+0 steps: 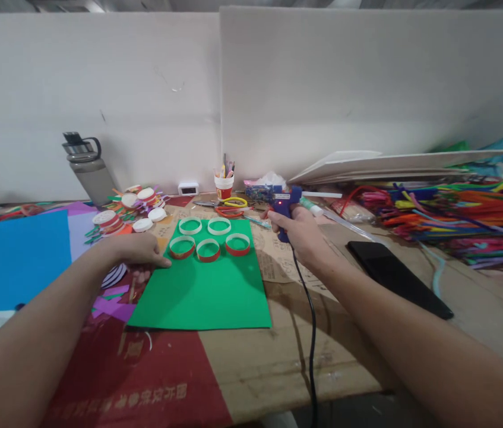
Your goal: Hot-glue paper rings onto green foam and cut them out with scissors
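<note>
The right hand (pixel 301 230) holds a glue gun (pixel 283 205) near 5 rings (pixel 209 258) on a green sheet (pixel 206 297).

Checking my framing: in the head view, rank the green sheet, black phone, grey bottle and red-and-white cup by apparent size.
1. Green sheet
2. Black phone and grey bottle: too alike to rank; phone nearer
3. Red-and-white cup

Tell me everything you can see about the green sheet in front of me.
The green sheet is plain, bright and four-sided with straight edges, and looks like paper or thin foam. It lies flat on the cardboard, between both arms. Five rings rest on its far half, two behind three; its near half is bare. The left hand is at its left edge, one fingertip apparently touching it.
</note>
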{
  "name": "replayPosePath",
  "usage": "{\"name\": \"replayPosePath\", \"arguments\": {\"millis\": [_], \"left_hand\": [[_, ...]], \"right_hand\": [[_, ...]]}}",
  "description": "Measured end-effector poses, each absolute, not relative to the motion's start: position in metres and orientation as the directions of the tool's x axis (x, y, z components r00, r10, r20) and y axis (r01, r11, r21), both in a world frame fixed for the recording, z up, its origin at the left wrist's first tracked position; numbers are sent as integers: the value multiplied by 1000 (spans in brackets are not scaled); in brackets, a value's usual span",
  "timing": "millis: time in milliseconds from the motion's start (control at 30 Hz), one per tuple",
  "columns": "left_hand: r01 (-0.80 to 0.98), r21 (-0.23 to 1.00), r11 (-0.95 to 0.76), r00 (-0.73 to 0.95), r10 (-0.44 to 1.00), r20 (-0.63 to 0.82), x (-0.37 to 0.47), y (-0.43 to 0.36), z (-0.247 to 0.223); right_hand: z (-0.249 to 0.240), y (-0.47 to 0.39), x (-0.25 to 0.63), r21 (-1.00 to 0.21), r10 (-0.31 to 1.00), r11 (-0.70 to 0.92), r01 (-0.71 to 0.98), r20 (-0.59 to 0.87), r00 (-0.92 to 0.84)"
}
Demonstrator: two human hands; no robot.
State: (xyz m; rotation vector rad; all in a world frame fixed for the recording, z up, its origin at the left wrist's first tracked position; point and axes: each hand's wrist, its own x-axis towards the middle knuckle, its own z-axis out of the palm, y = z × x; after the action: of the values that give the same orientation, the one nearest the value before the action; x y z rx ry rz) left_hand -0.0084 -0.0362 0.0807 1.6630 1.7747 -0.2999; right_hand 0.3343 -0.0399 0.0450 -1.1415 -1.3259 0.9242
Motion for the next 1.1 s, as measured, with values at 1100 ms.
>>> {"name": "replayPosePath", "arguments": {"millis": [1100], "left_hand": [[818, 559, -138, -98, 923, 371, 17, -1, 4]], "right_hand": [[-19, -40, 304, -997, 983, 28, -66, 16, 183]]}}
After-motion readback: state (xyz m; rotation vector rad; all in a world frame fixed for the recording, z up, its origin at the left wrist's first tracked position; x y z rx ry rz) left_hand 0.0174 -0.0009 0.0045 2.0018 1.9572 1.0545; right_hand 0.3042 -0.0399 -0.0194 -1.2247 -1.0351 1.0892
